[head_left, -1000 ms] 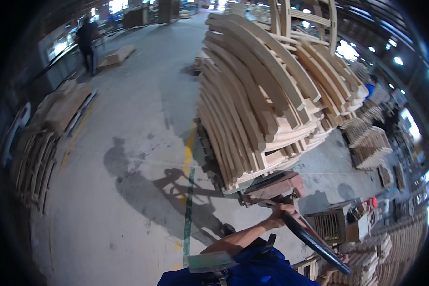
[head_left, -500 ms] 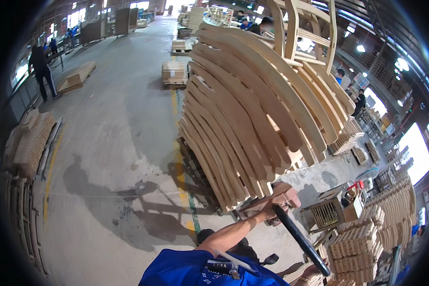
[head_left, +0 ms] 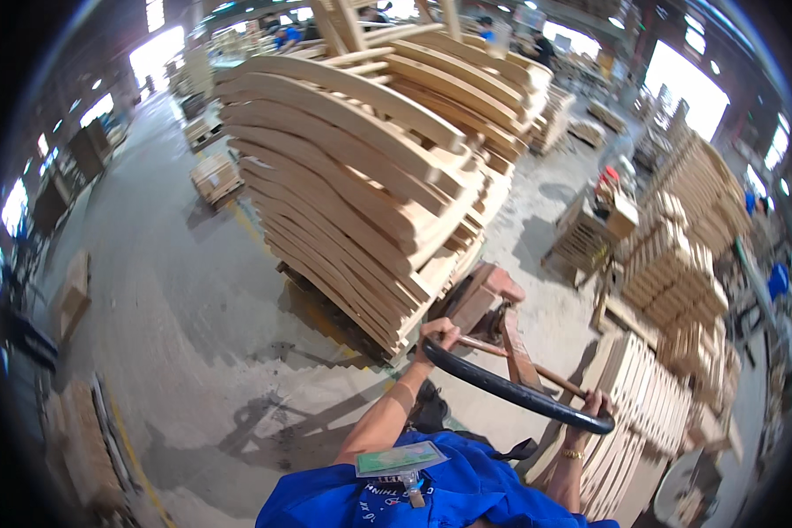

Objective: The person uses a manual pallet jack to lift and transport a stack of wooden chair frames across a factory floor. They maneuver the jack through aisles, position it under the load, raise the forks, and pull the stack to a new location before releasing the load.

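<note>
Both my hands hold the black loop handle (head_left: 515, 390) of a reddish pallet jack (head_left: 477, 295). My left hand (head_left: 440, 333) is closed around the handle's left end, where it meets the thin cross bar. At the right end, my right hand (head_left: 597, 406) is wrapped round the same handle; a bracelet shows on that wrist. Beyond the jack rises a tall stack of curved wooden chair parts (head_left: 339, 202) on a pallet (head_left: 312, 299). Slatted wooden frames (head_left: 339, 31) lie on top of it.
Close on my right stand stacked slatted wood pieces (head_left: 638, 387) and more wood stacks (head_left: 673, 282). A crate (head_left: 590, 231) with a red item on top is farther off. Left lie a low wood stack (head_left: 79, 440) and a small loaded pallet (head_left: 216, 179). People work at the back.
My view has swung right, so the stack and jack appear farther left. The handle now lies flatter, and my right hand shows more fully. Both hands keep their hold.
</note>
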The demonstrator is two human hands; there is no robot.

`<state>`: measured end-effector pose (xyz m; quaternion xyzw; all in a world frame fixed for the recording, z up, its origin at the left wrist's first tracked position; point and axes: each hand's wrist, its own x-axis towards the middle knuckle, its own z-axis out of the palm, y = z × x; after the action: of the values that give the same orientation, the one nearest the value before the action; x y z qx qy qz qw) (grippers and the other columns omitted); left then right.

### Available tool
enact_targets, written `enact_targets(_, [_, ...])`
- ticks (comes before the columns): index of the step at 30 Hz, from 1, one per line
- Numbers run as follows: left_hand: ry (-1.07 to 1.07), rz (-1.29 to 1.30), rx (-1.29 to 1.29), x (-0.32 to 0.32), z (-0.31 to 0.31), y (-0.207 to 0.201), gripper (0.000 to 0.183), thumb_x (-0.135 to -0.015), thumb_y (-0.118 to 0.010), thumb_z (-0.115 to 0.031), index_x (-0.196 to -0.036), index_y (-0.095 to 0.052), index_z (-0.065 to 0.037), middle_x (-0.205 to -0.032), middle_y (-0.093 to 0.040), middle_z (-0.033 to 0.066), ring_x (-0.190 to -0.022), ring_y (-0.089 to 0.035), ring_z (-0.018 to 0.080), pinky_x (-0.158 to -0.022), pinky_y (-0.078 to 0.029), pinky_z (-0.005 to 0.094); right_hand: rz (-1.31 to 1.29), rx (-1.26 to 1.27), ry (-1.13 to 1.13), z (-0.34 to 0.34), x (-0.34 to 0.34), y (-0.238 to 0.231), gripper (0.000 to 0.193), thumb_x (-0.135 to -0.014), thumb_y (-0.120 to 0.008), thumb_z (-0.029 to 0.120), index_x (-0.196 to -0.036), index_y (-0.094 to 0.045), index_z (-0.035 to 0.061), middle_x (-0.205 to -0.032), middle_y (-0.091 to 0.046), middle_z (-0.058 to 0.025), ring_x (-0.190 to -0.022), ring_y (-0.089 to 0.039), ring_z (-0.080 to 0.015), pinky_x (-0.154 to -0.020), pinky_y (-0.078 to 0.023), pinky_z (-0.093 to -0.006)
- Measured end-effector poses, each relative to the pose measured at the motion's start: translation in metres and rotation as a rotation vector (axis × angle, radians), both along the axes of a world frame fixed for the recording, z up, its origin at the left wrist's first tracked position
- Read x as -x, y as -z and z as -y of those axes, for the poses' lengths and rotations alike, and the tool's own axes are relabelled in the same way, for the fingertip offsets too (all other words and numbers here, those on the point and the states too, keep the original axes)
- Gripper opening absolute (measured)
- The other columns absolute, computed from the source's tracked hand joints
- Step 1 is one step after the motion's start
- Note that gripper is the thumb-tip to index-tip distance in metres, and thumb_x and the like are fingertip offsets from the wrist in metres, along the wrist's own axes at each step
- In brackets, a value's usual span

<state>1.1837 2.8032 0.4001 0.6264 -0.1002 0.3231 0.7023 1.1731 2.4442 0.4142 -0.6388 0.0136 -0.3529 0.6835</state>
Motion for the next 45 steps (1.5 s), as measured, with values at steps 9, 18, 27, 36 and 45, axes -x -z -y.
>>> enact_targets(9, [-0.075, -0.113, -0.133, 0.080, 0.009, -0.038, 0.019, -0.078, -0.052, -0.010, -0.061, -0.052, -0.001, -0.058, -0.050, 0.0056, -0.055, -0.047, 0.0127, -0.055, -0.039, 0.0247, -0.048, 0.097, 0.131, -0.006, 0.087, -0.045, 0.015, -0.081, -0.052, 0.007, -0.067, -0.051, 0.0014, -0.062, -0.049, -0.0009, -0.062, -0.045, -0.0077, -0.063, -0.039, -0.0204])
enact_targets(18, [0.106, -0.093, 0.037, 0.114, 0.005, -0.080, 0.021, -0.078, -0.051, -0.010, -0.060, -0.044, -0.001, -0.065, -0.053, 0.0084, -0.062, -0.050, 0.0158, -0.064, -0.041, 0.0282, -0.209, 0.120, 0.235, -0.012, 0.141, -0.116, 0.012, -0.078, -0.052, 0.005, -0.068, -0.054, -0.0001, -0.062, -0.052, -0.0037, -0.060, -0.047, -0.0099, -0.057, -0.038, -0.0233])
enact_targets(27, [0.221, -0.064, 0.051, 0.123, -0.011, -0.114, 0.021, -0.077, -0.047, -0.005, -0.059, -0.037, -0.008, -0.055, -0.037, 0.0013, -0.052, -0.035, 0.0123, -0.059, -0.039, 0.0317, -0.287, 0.176, 0.274, -0.032, 0.170, -0.152, 0.012, -0.080, -0.047, 0.003, -0.071, -0.053, -0.0015, -0.067, -0.053, -0.0057, -0.065, -0.046, -0.0108, -0.066, -0.039, -0.0231])
enact_targets(36, [0.234, -0.206, 0.082, 0.117, -0.015, -0.185, 0.023, -0.077, -0.048, -0.003, -0.058, -0.036, -0.004, -0.058, -0.043, 0.0042, -0.057, -0.043, 0.0157, -0.064, -0.043, 0.0334, -0.337, 0.014, 0.261, -0.035, 0.160, -0.216, 0.010, -0.079, -0.049, 0.004, -0.070, -0.051, -0.0009, -0.068, -0.054, -0.0075, -0.066, -0.048, -0.0129, -0.067, -0.040, -0.0254])
enact_targets(45, [0.174, -0.323, 0.112, 0.012, 0.030, -0.249, 0.027, -0.078, -0.054, -0.001, -0.054, -0.042, -0.003, -0.053, -0.048, 0.0040, -0.051, -0.044, 0.0095, -0.053, -0.039, 0.0253, -0.235, -0.292, 0.229, 0.028, 0.026, -0.235, 0.015, -0.080, -0.051, 0.006, -0.066, -0.045, 0.0061, -0.055, -0.036, 0.0027, -0.045, -0.033, -0.0049, -0.049, -0.040, -0.0215])
